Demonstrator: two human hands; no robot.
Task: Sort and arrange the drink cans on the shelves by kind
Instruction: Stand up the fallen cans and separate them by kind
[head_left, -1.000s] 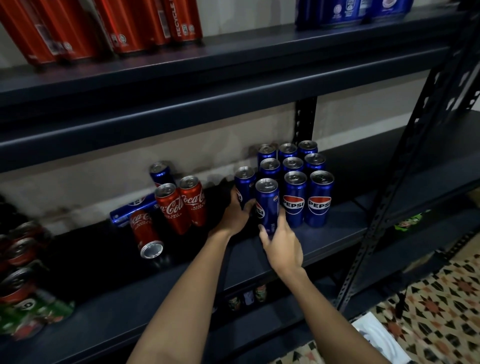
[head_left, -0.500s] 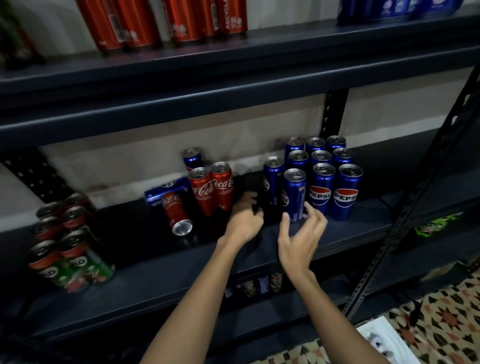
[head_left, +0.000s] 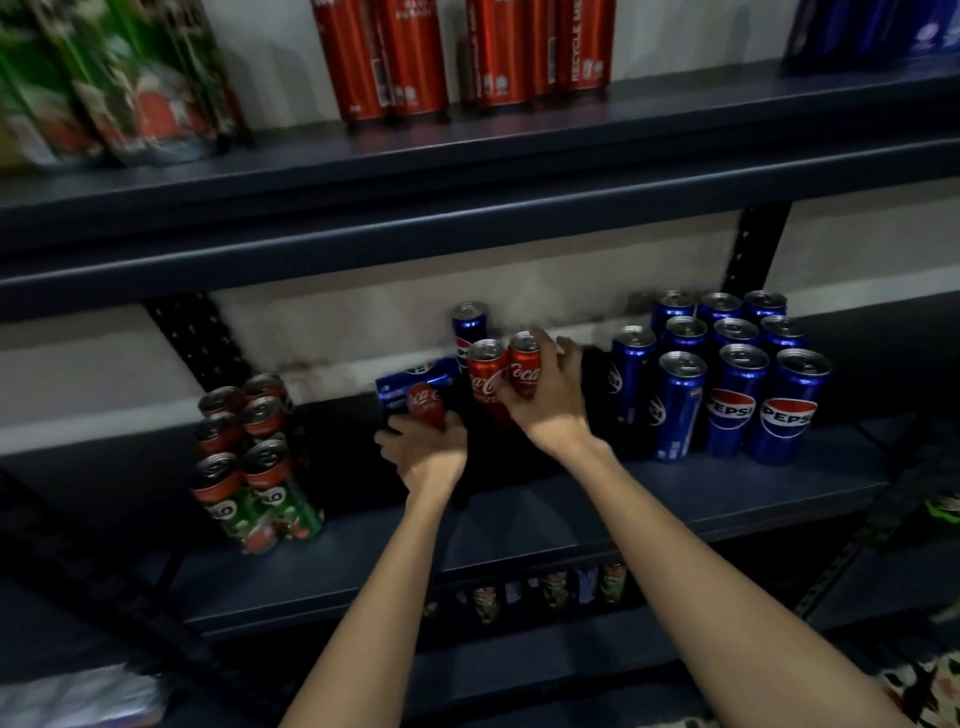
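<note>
On the middle shelf (head_left: 519, 525) my left hand (head_left: 426, 452) closes around a red Coca-Cola can lying on its side (head_left: 425, 404). My right hand (head_left: 550, 400) wraps around the right one of two upright Coca-Cola cans (head_left: 523, 366); the other upright one (head_left: 485, 382) stands touching it on the left. Behind them a blue Pepsi can (head_left: 467, 325) stands upright and another Pepsi can (head_left: 410, 382) lies on its side. To the right stands a tidy block of several blue Pepsi cans (head_left: 727, 374).
Several green-and-red cans (head_left: 254, 467) are grouped at the shelf's left. The upper shelf (head_left: 467, 150) carries green cans (head_left: 114, 78), red cans (head_left: 457, 52) and blue cans (head_left: 872, 31). A black perforated upright (head_left: 753, 244) stands behind the Pepsi block. More cans (head_left: 545, 592) sit on the shelf below.
Both hands have left the Pepsi block and moved left to the Coca-Cola cans. The left hand took hold of the lying can, the right hand the upright one. The view shifted left.
</note>
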